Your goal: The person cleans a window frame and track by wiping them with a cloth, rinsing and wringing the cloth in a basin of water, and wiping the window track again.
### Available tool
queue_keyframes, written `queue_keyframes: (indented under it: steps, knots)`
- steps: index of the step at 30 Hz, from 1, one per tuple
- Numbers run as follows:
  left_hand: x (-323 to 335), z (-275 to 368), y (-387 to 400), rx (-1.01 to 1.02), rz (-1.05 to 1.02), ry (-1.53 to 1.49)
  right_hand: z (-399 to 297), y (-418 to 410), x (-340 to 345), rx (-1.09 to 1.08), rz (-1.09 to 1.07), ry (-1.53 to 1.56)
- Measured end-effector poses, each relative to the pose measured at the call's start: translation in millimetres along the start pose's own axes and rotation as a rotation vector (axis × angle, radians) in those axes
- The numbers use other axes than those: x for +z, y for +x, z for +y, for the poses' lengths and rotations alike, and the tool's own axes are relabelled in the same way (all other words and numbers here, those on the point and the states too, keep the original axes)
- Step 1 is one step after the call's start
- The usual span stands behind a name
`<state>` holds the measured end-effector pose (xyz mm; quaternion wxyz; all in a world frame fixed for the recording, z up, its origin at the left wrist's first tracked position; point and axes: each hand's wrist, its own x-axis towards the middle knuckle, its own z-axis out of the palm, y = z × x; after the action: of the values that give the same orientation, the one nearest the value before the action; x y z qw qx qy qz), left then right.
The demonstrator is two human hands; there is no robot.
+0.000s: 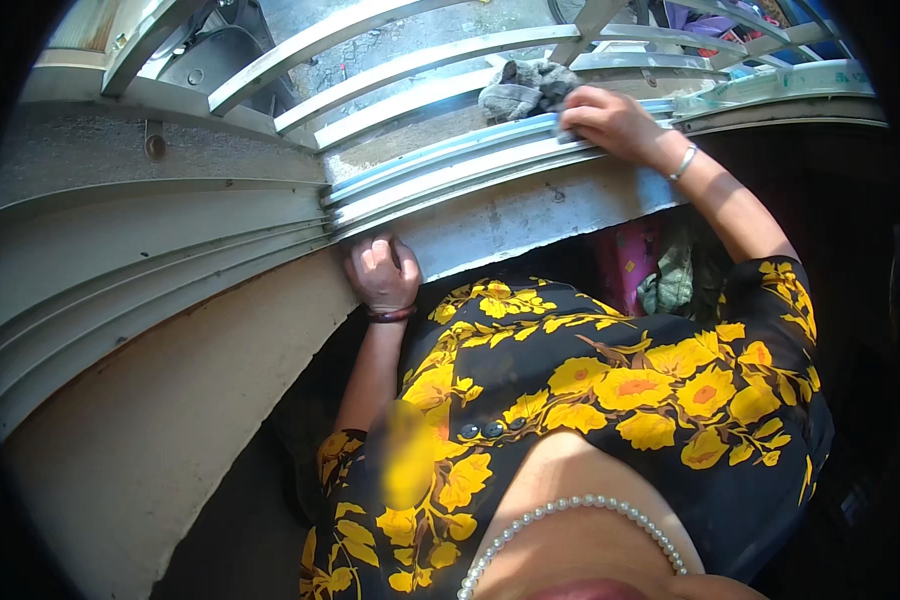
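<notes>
My right hand (611, 124) is on the sliding-window track (457, 165), its fingers pinched on a small grey piece (566, 136) that looks like cloth and is mostly hidden under them. Just beyond those fingers, a crumpled grey rag (521, 91) lies on the outer ledge beside the track. My left hand (382, 271) rests with curled fingers on the inner windowsill (510, 217), near the corner where the track meets the side frame (195, 240). Nothing shows in it.
White metal bars (420, 75) stand outside the window. Past them are a dark scooter-like vehicle part (221, 64) at left and purple fabric (701, 21) at right. A pale green-edged strip (780, 86) lies at the right end. Below the sill are a pink item (628, 262) and a greenish bag (671, 277).
</notes>
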<state>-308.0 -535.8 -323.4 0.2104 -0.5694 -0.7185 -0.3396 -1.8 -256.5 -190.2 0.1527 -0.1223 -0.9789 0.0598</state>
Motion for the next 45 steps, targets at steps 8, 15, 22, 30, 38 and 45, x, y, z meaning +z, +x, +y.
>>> queue_keyframes:
  steps: [8, 15, 22, 30, 38, 45]
  knots:
    - [1.3, -1.4, -0.2, -0.016, -0.073, 0.028, -96.5, 130.2, 50.6, -0.061, -0.186, -0.006]
    - [4.8, -12.7, -8.7, -0.103, -0.066, -0.064, -53.0, 90.1, 38.9, -0.026, -0.201, 0.112]
    - [2.7, -5.2, -2.7, -0.052, -0.052, -0.046, -42.6, 76.2, 36.5, -0.067, -0.066, 0.153]
    - [-4.6, 9.8, 6.9, -0.046, -0.1, -0.04, -147.0, 207.4, 125.4, -0.171, -0.076, 0.343]
    - [-4.8, 4.2, 3.8, -0.061, -0.114, -0.041, -139.7, 194.6, 96.4, 0.272, -0.266, 0.677]
    - [-3.2, -3.2, 0.4, -0.039, -0.036, -0.085, -16.9, 38.4, 8.1, 0.138, -0.136, 0.23]
